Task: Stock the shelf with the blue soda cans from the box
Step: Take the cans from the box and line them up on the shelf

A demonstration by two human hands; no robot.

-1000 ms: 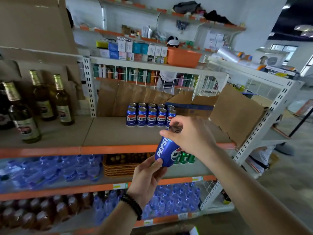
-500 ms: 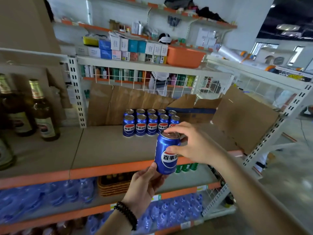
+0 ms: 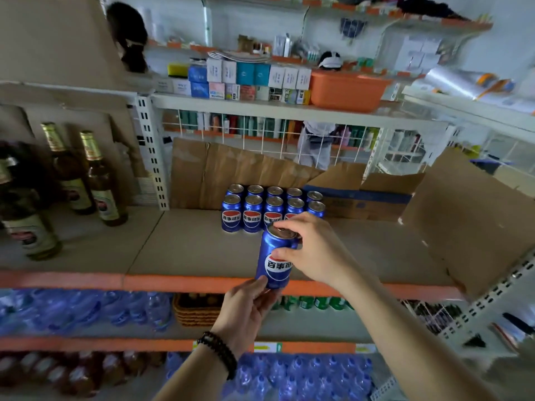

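Blue Pepsi can [image 3: 274, 260] is upright, slightly tilted, held in the air just in front of the orange front edge of the middle shelf [image 3: 202, 250], logo facing the camera. Right hand [image 3: 314, 250] grips it from the right side, fingers over the silver top rim, thumb curled onto the can's face beside the logo. Left hand [image 3: 246, 309] comes from below, fingertips and thumb touching the can's bottom edge, fingers partly curled around the base; black bead bracelet [image 3: 218, 353] on that wrist. Behind the held can, a block of matching blue cans [image 3: 272, 208] stands on the shelf board in two rows of five, upright, touching each other, labels forward; the right hand hides part of the front row. Just right of that block sits an open cardboard box [image 3: 376, 202] with a blue band, flaps up, one large flap [image 3: 469, 215] hanging out toward the right upright. Flat brown cardboard [image 3: 231, 172] leans against the wire back behind the cans. Far left on the same shelf level stand brown beer bottles [image 3: 98, 183] with gold foil necks. The shelf below holds wrapped water bottles [image 3: 86, 308], a wicker basket [image 3: 197, 311] and green cans [image 3: 315, 302]. Above, small boxed goods [image 3: 249, 79] and an orange plastic bin [image 3: 346, 91].
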